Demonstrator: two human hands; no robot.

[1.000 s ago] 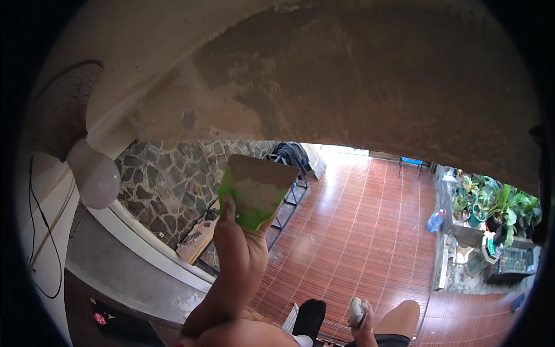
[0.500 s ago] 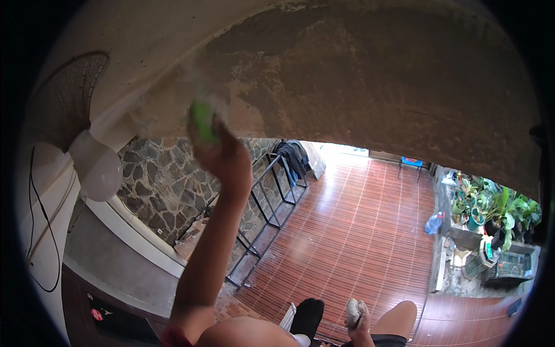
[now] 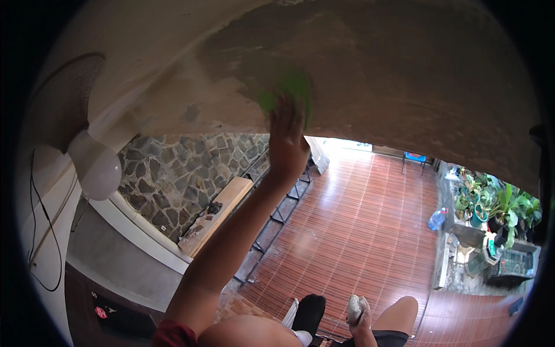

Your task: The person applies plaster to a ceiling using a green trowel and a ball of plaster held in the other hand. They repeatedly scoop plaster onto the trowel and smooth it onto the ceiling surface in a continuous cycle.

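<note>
The left hand (image 3: 288, 137) and its green pad (image 3: 298, 84) have swung from about 10 o'clock to 12 o'clock over the last half second, while the right hand (image 3: 363, 320) has stayed near 5 o'clock. The left fingers, blurred, stretch nearly straight over the pad and have hold of it; I cannot tell where the thumb sits. The pad is up at the patchy grey-brown plastered surface (image 3: 381, 87); whether it presses flat there is lost in blur. The right fingers are curled around a whitish-grey lump (image 3: 354, 309). A wooden plank (image 3: 222, 217) shows at 8 o'clock, just beside the left forearm, with a small dark object (image 3: 214, 207) on it. A white globe (image 3: 99, 173) hangs at 9 o'clock, and potted plants (image 3: 503, 202) stand at 3 o'clock beyond the reddish tiled floor (image 3: 352, 231).
</note>
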